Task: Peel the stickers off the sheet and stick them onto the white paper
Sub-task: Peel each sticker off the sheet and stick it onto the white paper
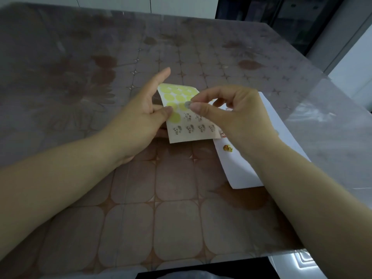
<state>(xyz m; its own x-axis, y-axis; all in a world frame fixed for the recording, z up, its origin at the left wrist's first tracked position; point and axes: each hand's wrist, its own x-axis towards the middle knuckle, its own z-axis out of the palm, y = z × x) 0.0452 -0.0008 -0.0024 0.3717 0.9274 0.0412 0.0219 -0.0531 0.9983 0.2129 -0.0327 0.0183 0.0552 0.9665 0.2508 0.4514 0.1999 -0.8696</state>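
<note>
While my left hand (141, 117) grips the sticker sheet (192, 137) by its left edge, thumb pressed on the front and the forefinger pointing straight up past the top corner, my right hand (235, 115) pinches a small round grey sticker (187, 104) between thumb and forefinger. That pinch sits right over the middle of the sheet, and I cannot tell whether the grey sticker is fully free of the backing or not. The sheet tilts up toward me, with yellow circles across its upper part and two rows of little animal pictures lower down. My two hands are close together, each clamped on its own thing. The white paper (241, 170) lies flat on the tabletop (161, 218) to the right, partly under my right wrist and forearm, its near-left corner tucked beneath the sheet. One orange sticker (227, 148) is on the paper, just below the sheet's lower right corner.
</note>
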